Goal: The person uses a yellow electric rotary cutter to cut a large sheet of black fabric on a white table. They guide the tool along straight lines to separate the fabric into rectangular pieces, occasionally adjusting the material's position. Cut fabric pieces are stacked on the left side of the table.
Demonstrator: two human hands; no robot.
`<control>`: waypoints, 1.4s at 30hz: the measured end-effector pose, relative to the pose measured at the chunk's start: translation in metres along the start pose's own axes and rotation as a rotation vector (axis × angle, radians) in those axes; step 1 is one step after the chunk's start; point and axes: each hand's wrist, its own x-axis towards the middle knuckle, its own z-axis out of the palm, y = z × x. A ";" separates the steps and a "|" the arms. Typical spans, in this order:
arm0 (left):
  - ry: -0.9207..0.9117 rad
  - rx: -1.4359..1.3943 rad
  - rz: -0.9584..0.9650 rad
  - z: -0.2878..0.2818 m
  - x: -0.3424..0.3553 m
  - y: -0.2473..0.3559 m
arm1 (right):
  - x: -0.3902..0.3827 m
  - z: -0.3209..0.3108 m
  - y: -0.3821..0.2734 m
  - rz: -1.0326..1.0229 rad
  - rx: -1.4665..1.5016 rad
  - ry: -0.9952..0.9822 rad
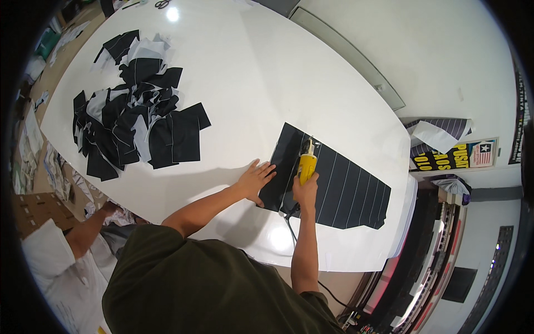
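Observation:
A black fabric piece (356, 192) marked with pale parallel lines lies flat on the white table. My right hand (306, 192) is wrapped round the yellow body of an electric fabric cutter (307, 166). The cutter's metal head rests at the far edge of the fabric, along one of the lines. Its dark cord runs back under my right forearm. Fingers spread, my left hand (257, 180) presses on the left edge of the fabric, partly on the bare table. The blade itself is too small to make out.
A loose heap of black and white cut fabric pieces (133, 111) covers the table's (239, 72) left part. Scissors (162, 4) lie at the far edge. Fabric rolls (428, 245) stand on the right. Another person's arm (89, 229) shows at the lower left.

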 end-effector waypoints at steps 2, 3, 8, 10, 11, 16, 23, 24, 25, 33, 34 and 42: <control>-0.003 -0.001 -0.001 -0.002 0.000 0.001 | 0.009 0.001 -0.001 -0.005 -0.003 0.015; -0.008 0.002 -0.004 -0.003 0.000 0.002 | 0.014 0.002 -0.002 -0.003 0.001 0.015; 0.008 0.025 -0.020 -0.003 -0.002 0.001 | 0.038 0.003 -0.010 0.040 -0.020 -0.011; -0.001 0.026 -0.023 -0.003 -0.002 0.002 | 0.050 0.008 -0.007 -0.012 -0.033 0.030; -0.005 0.029 -0.025 -0.003 -0.002 0.003 | 0.057 0.009 -0.007 -0.014 -0.022 0.031; 0.000 0.027 -0.009 -0.001 0.001 0.004 | 0.093 0.003 -0.011 -0.008 -0.061 0.025; 0.081 0.201 -0.407 -0.021 -0.086 -0.139 | 0.033 -0.034 0.028 0.077 0.199 0.052; -0.100 0.409 -0.656 -0.046 -0.094 -0.148 | 0.010 -0.039 0.053 0.069 0.246 0.100; -0.329 0.541 -0.834 -0.078 -0.094 -0.140 | -0.015 -0.044 0.070 0.122 0.279 0.109; 0.122 -0.084 -0.137 -0.016 0.073 0.007 | -0.179 -0.080 0.116 0.224 0.244 0.120; 0.007 0.003 -0.061 -0.010 0.084 0.038 | -0.197 -0.075 0.129 0.123 0.117 0.174; -0.099 0.176 0.055 0.028 0.045 0.037 | -0.309 -0.066 0.121 0.267 0.050 -0.014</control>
